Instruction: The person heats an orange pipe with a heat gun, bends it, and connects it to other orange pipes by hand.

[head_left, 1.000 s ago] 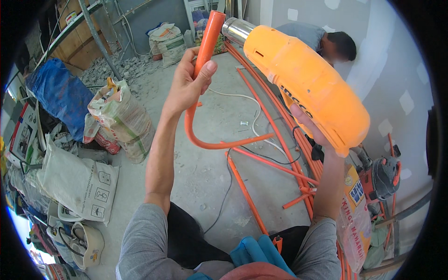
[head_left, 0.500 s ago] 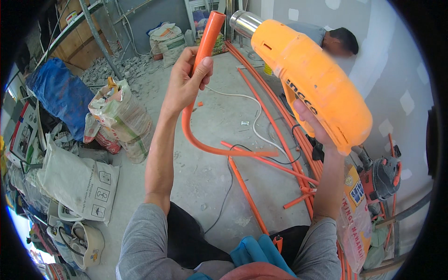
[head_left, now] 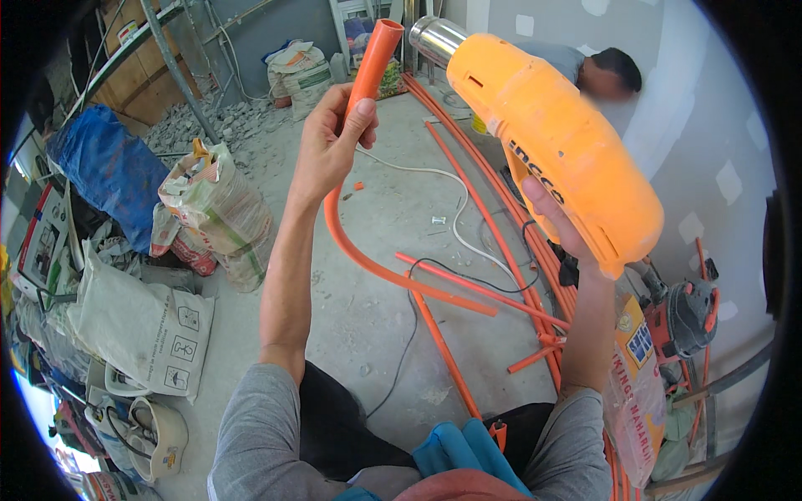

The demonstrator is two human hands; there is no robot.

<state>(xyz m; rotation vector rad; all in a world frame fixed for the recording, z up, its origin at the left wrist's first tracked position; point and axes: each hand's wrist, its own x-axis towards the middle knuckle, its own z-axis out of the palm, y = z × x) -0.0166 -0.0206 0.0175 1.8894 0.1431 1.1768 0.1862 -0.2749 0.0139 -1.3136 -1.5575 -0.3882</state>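
Note:
My left hand [head_left: 337,134] is wrapped round the upper part of a bent orange plastic pipe [head_left: 355,259]. Its open end points up, and below my fist the pipe curves away to the right. In my right hand [head_left: 558,219] is the handle of a yellow heat gun [head_left: 555,142]. The gun's metal nozzle [head_left: 436,40] points to the upper left, close to the pipe's upper end with a small gap between them. Part of my right hand is hidden behind the gun's body.
Long orange pipes [head_left: 480,188] lie on the concrete floor to the right, with cut pieces and cables among them. Filled sacks [head_left: 219,213] and a bucket [head_left: 159,434] stand left. A co-worker [head_left: 614,71] bends down by the far right wall, near a red-and-black vacuum cleaner [head_left: 685,317].
The pipe's lower end has swung downward. My right hand has shifted the heat gun slightly left; my left hand keeps its grip almost in place.

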